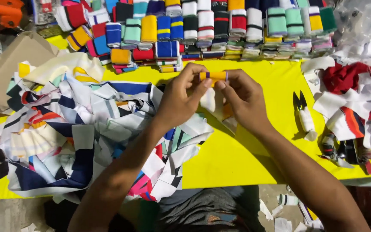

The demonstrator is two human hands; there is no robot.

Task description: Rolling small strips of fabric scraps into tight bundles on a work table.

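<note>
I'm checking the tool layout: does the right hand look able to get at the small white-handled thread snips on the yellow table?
Probably yes. The white-handled thread snips lie uncovered on the yellow table, just beside the right hand with bare surface between. But that hand's grip is on the folded yellow striped fabric band.

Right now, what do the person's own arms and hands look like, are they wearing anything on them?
Both arms are bare from the hands back to the picture's lower edge: no sleeves, gloves or watch show. The left hand and the right hand carry no ring or band that I can make out. Fingernails look short and unpainted. Dark grey clothing shows at the lap between the arms.
</note>
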